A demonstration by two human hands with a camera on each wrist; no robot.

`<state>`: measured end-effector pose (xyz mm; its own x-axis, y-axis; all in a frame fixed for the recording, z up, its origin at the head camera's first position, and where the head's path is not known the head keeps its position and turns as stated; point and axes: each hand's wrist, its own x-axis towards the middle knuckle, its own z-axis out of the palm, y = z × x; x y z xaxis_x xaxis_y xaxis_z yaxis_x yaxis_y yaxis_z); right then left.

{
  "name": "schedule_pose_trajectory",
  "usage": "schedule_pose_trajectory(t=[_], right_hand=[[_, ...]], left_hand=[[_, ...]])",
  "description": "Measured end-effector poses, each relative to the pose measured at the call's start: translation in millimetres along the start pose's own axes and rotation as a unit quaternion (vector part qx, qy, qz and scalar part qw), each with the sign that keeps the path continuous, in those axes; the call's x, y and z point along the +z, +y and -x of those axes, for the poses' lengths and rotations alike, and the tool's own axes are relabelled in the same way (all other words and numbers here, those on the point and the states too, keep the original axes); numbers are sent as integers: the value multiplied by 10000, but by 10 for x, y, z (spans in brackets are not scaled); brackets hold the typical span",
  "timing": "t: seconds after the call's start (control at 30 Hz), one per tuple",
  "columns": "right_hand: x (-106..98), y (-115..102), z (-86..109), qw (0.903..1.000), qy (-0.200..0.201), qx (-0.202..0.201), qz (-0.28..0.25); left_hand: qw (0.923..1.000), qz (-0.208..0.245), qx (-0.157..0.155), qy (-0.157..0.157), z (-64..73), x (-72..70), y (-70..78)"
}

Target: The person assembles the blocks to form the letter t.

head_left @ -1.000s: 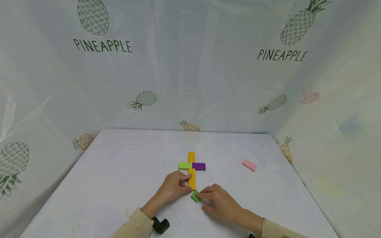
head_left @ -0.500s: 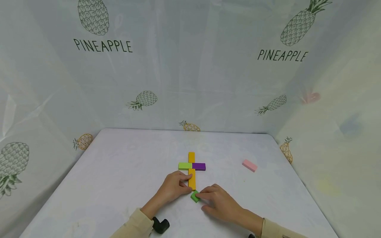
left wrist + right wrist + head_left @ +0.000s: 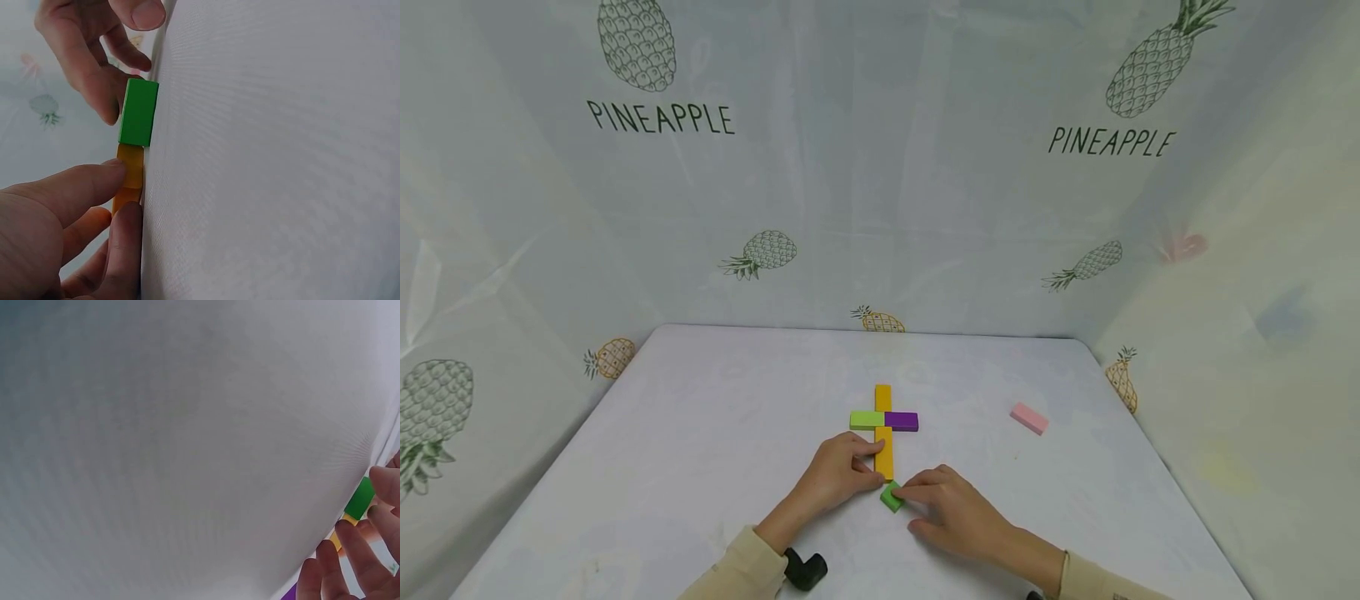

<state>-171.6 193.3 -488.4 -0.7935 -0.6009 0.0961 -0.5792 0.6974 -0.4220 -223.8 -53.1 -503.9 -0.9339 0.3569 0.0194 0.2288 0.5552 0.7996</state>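
Observation:
In the head view, several small blocks lie in a cross on the white table: a far yellow block (image 3: pixel 883 397), a lime block (image 3: pixel 867 420), a purple block (image 3: pixel 901 422) and a longer near yellow block (image 3: pixel 887 460). My left hand (image 3: pixel 833 477) holds this near block from the left, thumb by its near end and index finger farther up. A green block (image 3: pixel 891 497) sits turned at an angle against that end. My right hand (image 3: pixel 958 512) touches the green block with an extended index finger, its thumb apart. The left wrist view shows the green block (image 3: pixel 139 112) meeting the yellow.
A pink block (image 3: pixel 1029 418) lies apart toward the right side of the white table (image 3: pixel 737 392). Black gear (image 3: pixel 807 570) sits at the left wrist near the cuff. A pineapple-print curtain (image 3: pixel 880 183) hangs behind the table's far edge.

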Motion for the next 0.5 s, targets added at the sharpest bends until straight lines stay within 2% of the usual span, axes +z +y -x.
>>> schedule_pose_trajectory(t=[0.33,0.5], right_hand=[[-90,53,14,9998,6,90,-186],[-203,100,46,9992,173,338,-149]], left_hand=[[10000,-67,34,30,-7,6,-22],[10000,-75,-14,39,-11,14,-25]])
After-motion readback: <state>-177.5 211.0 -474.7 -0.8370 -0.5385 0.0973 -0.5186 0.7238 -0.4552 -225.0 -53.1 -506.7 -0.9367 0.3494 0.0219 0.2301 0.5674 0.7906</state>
